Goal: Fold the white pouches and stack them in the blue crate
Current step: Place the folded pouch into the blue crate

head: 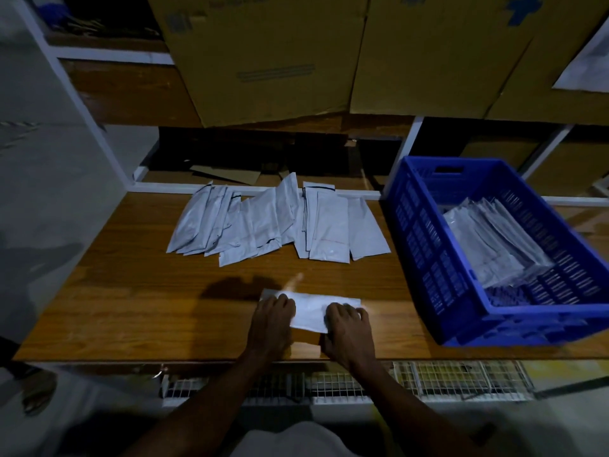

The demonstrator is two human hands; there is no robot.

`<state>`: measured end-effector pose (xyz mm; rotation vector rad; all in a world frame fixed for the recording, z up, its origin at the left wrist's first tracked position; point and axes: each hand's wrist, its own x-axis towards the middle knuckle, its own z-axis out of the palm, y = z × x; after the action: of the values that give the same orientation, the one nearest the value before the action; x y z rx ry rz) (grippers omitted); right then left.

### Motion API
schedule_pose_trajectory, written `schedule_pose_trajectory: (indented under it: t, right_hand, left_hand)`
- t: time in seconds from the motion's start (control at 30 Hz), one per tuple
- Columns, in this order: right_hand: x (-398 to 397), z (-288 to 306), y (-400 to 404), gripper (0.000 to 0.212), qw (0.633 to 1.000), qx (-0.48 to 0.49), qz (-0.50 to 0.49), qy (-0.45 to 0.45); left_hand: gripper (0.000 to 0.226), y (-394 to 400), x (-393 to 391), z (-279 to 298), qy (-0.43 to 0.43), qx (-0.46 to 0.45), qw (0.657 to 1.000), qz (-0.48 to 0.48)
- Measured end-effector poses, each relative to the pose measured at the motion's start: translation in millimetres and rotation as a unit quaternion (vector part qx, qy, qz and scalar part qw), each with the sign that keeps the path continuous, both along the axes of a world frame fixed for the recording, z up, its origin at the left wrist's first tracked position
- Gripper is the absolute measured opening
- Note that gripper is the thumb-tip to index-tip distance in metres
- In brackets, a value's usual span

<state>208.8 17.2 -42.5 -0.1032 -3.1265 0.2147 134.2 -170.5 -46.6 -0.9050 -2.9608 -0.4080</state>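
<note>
White pouch lay near the counter's front edge; your left hand and right hand pressed flat on it. Behind, unfolded pouches fanned along the back edge; the blue crate at the right edge held a stack.

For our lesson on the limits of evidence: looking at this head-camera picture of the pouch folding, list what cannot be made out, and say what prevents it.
1. Head view: the pouch being folded is partly covered by the left hand and right hand; its fold state is unclear.
2. The count of pouches in the crate: they overlap.
3. The table pile: overlapping, uncountable.
4. Print on the boxes: too dim and blurred.
</note>
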Motion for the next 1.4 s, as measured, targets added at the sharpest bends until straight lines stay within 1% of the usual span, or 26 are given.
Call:
schedule_pose_trajectory:
  t: [0.03,0.07,0.13,0.2,0.27,0.4,0.47,0.7,0.93,1.1,1.2,1.4]
  right_hand:
    - [3.8,-4.1,-1.0,0.041,1.0,-0.012,0.004,-0.01]
    - [6.7,-6.7,-2.0,0.051,0.999,-0.027,0.003,-0.022]
    - [10.3,-10.4,-2.2,0.069,0.997,-0.066,-0.008,-0.043]
    - [10.2,-11.7,-2.5,0.071,0.994,-0.092,-0.004,-0.056]
    - [7.0,-11.5,-3.5,0.067,0.992,-0.1,-0.002,-0.074]
    - [3.2,-15.7,-5.9,0.068,0.988,-0.104,-0.021,-0.109]
    - [2.7,-20.3,-7.0,0.068,0.988,-0.092,-0.025,-0.117]
    - [3.2,-26.7,-13.2,0.074,0.992,-0.078,-0.044,-0.091]
    - [-2.0,-28.3,-12.6,0.076,0.991,-0.058,-0.044,-0.116]
    - [-5.1,-27.4,-10.7,0.065,0.988,-0.054,-0.038,-0.143]
    - [-6.6,-23.8,-10.9,0.064,0.985,-0.056,-0.037,-0.158]
    - [-12.3,-13.5,-4.4,0.064,0.977,-0.087,-0.025,-0.193]
  left_hand:
    - [0.03,-1.0,3.4,-3.7,-0.014,-0.02,1.0,0.003]
    - [0.038,-1.9,6.6,-7.5,-0.02,-0.03,0.999,0.005]
    - [0.055,-2.0,12.7,-15.9,-0.027,-0.016,0.999,-0.003]
    - [0.066,-1.3,16.1,-24.1,-0.03,0.003,1.0,0.004]
    - [0.072,-1.6,15.5,-32.2,-0.059,0.006,0.998,0.027]
    - [0.071,-4.2,11.2,-45.1,-0.074,-0.057,0.996,0.018]
    - [0.073,-5.5,11.1,-47.0,-0.082,-0.071,0.994,0.013]
    - [0.071,-3.3,9.7,-51.1,-0.086,-0.072,0.993,0.02]
    - [0.074,-2.2,10.4,-50.4,-0.09,-0.068,0.993,0.03]
    - [0.076,-0.8,11.1,-46.7,-0.092,-0.073,0.993,0.027]
    - [0.076,-1.2,11.2,-44.8,-0.097,-0.074,0.992,0.028]
    - [0.066,1.0,7.4,-30.3,-0.131,-0.064,0.989,0.025]
